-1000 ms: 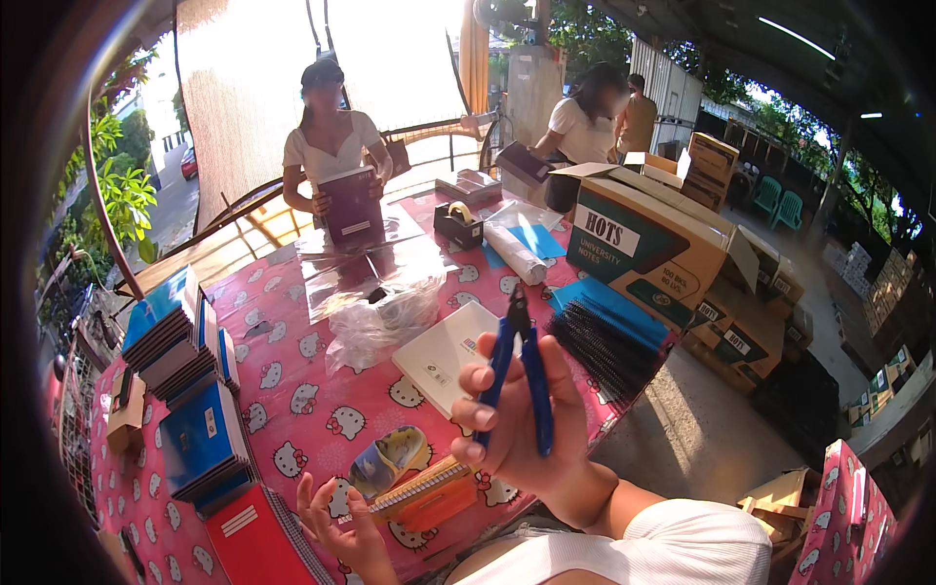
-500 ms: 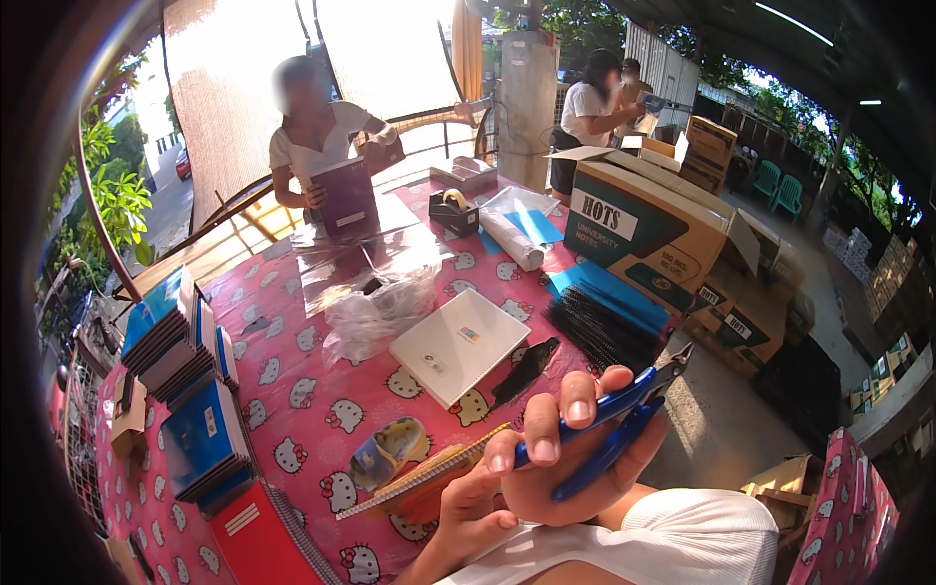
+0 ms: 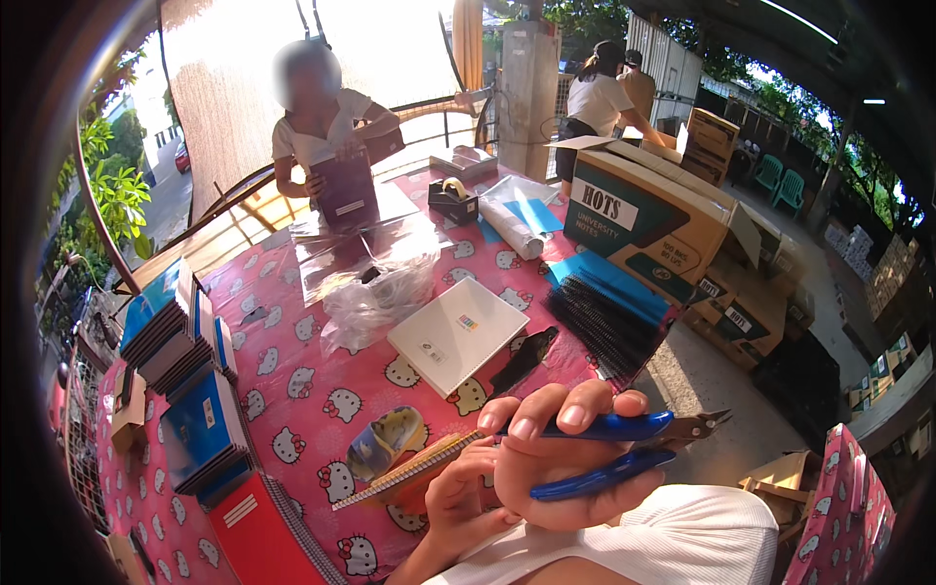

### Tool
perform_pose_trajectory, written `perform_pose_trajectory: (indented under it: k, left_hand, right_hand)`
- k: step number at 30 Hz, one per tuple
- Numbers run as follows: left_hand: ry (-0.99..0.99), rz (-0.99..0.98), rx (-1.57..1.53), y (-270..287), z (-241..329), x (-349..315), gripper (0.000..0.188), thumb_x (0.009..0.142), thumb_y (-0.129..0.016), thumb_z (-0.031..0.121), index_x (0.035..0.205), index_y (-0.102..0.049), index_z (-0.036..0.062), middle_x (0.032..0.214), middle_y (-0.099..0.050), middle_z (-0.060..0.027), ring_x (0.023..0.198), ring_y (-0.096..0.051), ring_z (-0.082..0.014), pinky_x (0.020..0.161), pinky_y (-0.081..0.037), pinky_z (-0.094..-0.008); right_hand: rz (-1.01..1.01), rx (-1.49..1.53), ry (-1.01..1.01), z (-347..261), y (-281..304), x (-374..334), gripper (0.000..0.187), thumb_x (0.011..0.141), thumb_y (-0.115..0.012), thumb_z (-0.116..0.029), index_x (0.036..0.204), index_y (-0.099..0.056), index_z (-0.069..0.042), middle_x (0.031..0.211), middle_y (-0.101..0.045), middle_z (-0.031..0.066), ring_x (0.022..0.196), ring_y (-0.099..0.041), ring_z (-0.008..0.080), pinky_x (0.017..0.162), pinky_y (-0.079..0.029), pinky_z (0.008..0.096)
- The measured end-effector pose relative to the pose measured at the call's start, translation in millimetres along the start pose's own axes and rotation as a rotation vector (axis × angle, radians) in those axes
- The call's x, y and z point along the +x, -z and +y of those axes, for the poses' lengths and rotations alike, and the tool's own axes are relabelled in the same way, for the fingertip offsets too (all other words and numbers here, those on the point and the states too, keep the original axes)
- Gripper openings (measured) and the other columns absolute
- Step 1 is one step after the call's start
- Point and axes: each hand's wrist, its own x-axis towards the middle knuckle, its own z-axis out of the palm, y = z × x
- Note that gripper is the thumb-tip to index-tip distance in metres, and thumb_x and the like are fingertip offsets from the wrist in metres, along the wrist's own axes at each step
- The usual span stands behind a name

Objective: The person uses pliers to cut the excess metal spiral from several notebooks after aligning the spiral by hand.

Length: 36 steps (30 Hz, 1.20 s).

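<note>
My right hand (image 3: 575, 453) is closed around a pair of nippers (image 3: 603, 468) with blue handles, the metal jaws pointing right. The handles are spread apart across the palm and fingers. Just left of it, my left hand (image 3: 460, 507) has its fingers curled at the right end of a spiral-bound notebook (image 3: 414, 473) with an orange cover. The fingertips seem to grip the bound edge, partly covered by the right hand. Beside this notebook lies a blue-and-yellow roll (image 3: 387, 444). Farther off rests a white notebook (image 3: 458, 336), with a crumpled black piece (image 3: 524, 361) next to it.
Stacked blue notebooks (image 3: 207, 429) and red spiral notebooks (image 3: 263, 536) line the left. Black binding coils (image 3: 604, 327) lie at right, near a large carton (image 3: 643, 219). Clear plastic (image 3: 380, 297) and a tape dispenser (image 3: 453, 203) are farther back. Across the table, a person holds a purple notebook (image 3: 348, 195).
My right hand has turned and lowered the nippers, so the jaws swing from up-right to rightward. My left hand stays by the orange notebook. A person at back right now leans toward the boxes.
</note>
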Motion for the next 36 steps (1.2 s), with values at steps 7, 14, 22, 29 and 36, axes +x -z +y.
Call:
perform_pose_trajectory:
  k: [7,14,22,29,36]
  left_hand:
    - [-0.048,0.019,0.112,0,-1,-3,0.051,0.070,-0.081,0.008,0.113,-0.057,-0.0015,0.111,-0.063,-0.0139,0.111,-0.055,-0.0258,0.103,-0.031,-0.0448]
    - [-0.059,0.044,0.141,0,-6,-8,0.048,0.071,-0.082,0.011,0.111,-0.059,-0.0023,0.108,-0.065,-0.0104,0.109,-0.057,-0.0247,0.104,-0.032,-0.0442]
    - [-0.058,0.052,0.112,3,-6,-6,0.044,0.072,-0.081,0.008,0.108,-0.060,-0.0043,0.107,-0.064,-0.0146,0.112,-0.055,-0.0264,0.100,-0.039,-0.0418]
    - [-0.067,0.016,0.020,3,-9,-10,0.061,0.068,-0.083,0.003,0.120,-0.053,-0.0030,0.122,-0.058,-0.0155,0.117,-0.053,-0.0252,0.101,-0.040,-0.0395]
    - [0.044,-0.070,0.030,3,-5,-7,0.065,0.068,-0.083,0.002,0.123,-0.050,-0.0056,0.122,-0.055,-0.0173,0.114,-0.054,-0.0235,0.097,-0.043,-0.0376]
  right_hand:
    - [0.095,0.032,0.098,6,-5,-2,0.063,0.094,-0.037,-0.059,0.135,-0.039,-0.012,0.113,-0.052,0.0165,0.096,-0.058,0.0367,0.083,-0.044,0.0584]
    - [0.022,-0.030,0.013,-1,2,-2,0.060,0.095,-0.036,-0.058,0.136,-0.038,-0.013,0.115,-0.050,0.0119,0.101,-0.055,0.0312,0.082,-0.042,0.0575]
    - [0.076,-0.032,-0.007,3,1,-3,0.062,0.094,-0.036,-0.059,0.135,-0.039,-0.012,0.114,-0.051,0.0113,0.100,-0.056,0.0313,0.082,-0.044,0.0556]
    - [0.103,-0.031,-0.022,5,-1,-7,0.063,0.094,-0.036,-0.060,0.135,-0.039,-0.012,0.114,-0.051,0.0111,0.100,-0.056,0.0308,0.083,-0.044,0.0551]
    - [0.072,-0.024,-0.013,8,0,-7,0.063,0.094,-0.035,-0.060,0.135,-0.037,-0.012,0.114,-0.051,0.0116,0.100,-0.056,0.0312,0.083,-0.044,0.0557]
